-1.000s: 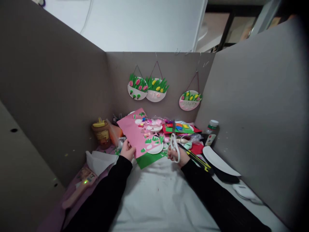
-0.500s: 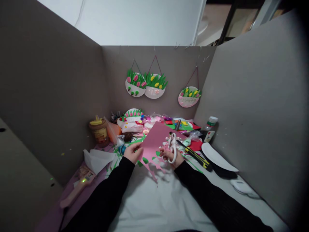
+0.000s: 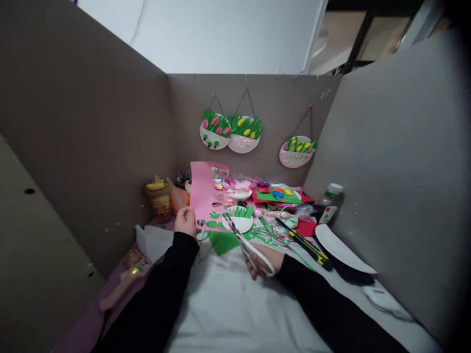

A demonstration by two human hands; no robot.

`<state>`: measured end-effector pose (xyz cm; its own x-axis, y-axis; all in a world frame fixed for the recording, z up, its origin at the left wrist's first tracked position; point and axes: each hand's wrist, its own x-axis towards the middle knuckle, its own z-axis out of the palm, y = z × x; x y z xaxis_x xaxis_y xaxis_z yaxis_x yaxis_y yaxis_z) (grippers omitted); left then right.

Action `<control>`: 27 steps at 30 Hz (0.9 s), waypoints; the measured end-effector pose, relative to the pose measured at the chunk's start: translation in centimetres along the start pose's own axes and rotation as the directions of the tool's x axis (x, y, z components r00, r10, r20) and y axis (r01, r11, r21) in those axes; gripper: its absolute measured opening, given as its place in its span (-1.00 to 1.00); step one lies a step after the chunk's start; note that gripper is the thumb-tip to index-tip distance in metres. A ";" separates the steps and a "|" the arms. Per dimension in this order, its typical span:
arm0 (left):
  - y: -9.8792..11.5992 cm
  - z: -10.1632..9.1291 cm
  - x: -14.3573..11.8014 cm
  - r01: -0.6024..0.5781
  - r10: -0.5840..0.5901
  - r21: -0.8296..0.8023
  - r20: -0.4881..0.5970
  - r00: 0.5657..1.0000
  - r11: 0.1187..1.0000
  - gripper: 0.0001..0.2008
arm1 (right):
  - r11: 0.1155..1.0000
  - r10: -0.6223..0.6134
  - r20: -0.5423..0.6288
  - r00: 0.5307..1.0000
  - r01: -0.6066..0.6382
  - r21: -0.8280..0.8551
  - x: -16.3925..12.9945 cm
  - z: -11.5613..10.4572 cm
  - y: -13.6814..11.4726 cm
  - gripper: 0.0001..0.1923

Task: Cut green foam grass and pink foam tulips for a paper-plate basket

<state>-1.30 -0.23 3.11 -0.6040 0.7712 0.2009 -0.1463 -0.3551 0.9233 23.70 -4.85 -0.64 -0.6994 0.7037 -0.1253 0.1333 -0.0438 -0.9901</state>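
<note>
My left hand (image 3: 185,220) pinches the lower left corner of a pink foam sheet (image 3: 203,192) with several shapes cut out of it, holding it upright over the table. My right hand (image 3: 265,263) grips white-handled scissors (image 3: 250,249); their blades point up-left, with the tips at the sheet's bottom edge. Behind the sheet lies a white paper plate (image 3: 240,223) topped with green foam grass. A green foam piece (image 3: 223,242) lies flat just below the pink sheet.
Grey cardboard walls enclose the desk; three tulip plate crafts (image 3: 230,132) hang on the back wall. Foam scraps clutter the back. A yellow-capped glue jar (image 3: 159,198) and glue gun (image 3: 123,284) sit left. A yellow utility knife (image 3: 308,246), white plate (image 3: 342,250) and bottle (image 3: 330,201) sit right.
The pink sheet has swung from lying low between my hands to standing upright at the left. My right hand dropped back toward me and turned the scissors to point at the sheet's bottom edge.
</note>
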 end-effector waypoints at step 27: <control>1.6 1.4 -4.5 -0.071 0.013 0.128 0.409 0.912 0.989 -0.58 | 0.989 0.064 -0.119 0.991 -0.047 0.139 1.0 1.6 0.2 -0.49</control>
<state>2.26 -3.53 4.11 -0.2322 0.9154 0.3289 -0.0009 -0.3384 0.9410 21.87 -5.25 -1.07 -0.6011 0.7786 -0.1802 0.0671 -0.1755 -0.9822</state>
